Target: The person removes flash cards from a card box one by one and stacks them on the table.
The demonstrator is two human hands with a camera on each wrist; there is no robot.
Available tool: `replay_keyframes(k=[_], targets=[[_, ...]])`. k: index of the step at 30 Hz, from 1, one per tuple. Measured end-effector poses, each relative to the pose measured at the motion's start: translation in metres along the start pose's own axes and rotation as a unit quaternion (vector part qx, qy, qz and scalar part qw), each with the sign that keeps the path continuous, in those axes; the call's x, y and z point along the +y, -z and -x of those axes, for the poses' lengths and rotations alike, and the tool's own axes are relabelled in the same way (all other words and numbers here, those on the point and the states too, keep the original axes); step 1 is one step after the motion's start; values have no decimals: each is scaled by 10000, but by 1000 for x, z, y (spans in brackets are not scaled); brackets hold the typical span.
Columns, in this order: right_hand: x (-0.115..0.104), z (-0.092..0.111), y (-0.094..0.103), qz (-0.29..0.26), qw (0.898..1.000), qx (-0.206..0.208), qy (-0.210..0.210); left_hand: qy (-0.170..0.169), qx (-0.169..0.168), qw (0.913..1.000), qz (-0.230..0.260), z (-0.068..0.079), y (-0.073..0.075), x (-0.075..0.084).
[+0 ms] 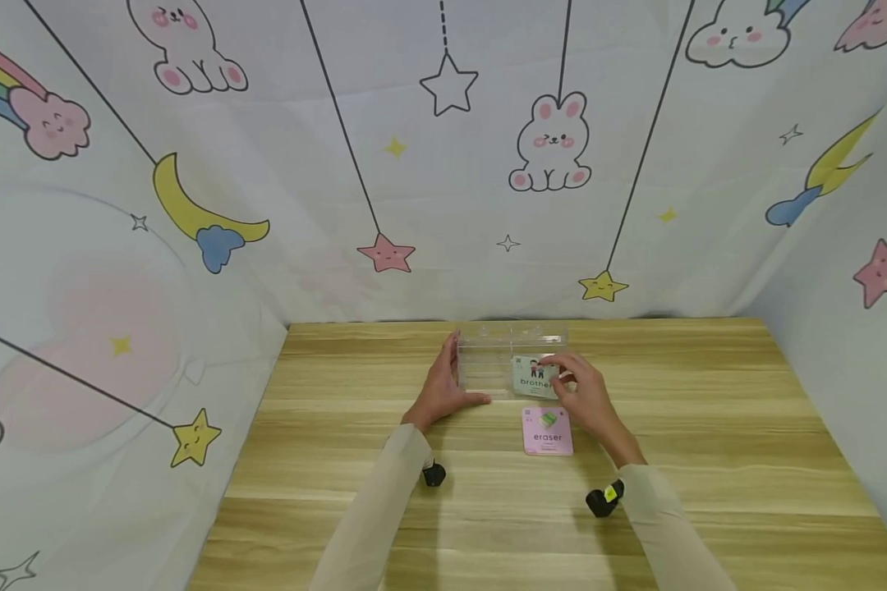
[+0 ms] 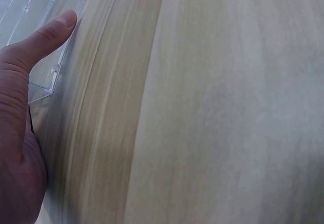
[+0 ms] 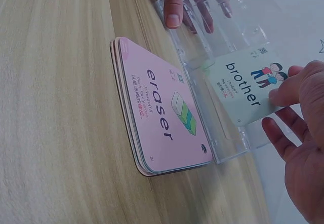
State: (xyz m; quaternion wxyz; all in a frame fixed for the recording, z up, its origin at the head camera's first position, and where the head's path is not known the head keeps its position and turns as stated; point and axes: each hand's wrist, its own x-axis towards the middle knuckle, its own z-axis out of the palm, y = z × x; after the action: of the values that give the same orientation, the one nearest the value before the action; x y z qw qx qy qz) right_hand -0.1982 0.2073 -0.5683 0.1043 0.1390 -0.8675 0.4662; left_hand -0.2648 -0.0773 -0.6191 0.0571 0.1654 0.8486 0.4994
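A clear plastic box [image 1: 485, 369] with two compartments stands near the back of the table. My left hand [image 1: 445, 386] holds it at its left side, thumb along the front edge; in the right wrist view the other fingers show through the plastic. My right hand [image 3: 309, 107] pinches a pale green flashcard [image 3: 242, 84] printed "brother" by its edge, between thumb and fingers. The card is tilted inside the right compartment. Just in front of the box lies a stack of flashcards [image 3: 164, 112], a pink "eraser" card on top.
The wooden table [image 1: 340, 492] reaches back to a white curtain [image 1: 473, 189] printed with stars, rabbits and clouds. More of the printed cloth hangs at the left and right sides. A black wrist camera [image 1: 434, 474] sits under the left sleeve, another [image 1: 604, 498] by the right.
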Motion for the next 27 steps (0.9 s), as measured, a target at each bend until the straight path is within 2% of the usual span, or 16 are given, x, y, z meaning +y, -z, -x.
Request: replay_keyframes(k=[12, 27], targets=[[-5, 1, 7, 22, 10000, 37, -56, 53, -28, 10000, 7, 2, 0, 1], [-12, 8, 23, -31, 9998, -202, -85, -32, 3, 9998, 189, 2, -1, -1]])
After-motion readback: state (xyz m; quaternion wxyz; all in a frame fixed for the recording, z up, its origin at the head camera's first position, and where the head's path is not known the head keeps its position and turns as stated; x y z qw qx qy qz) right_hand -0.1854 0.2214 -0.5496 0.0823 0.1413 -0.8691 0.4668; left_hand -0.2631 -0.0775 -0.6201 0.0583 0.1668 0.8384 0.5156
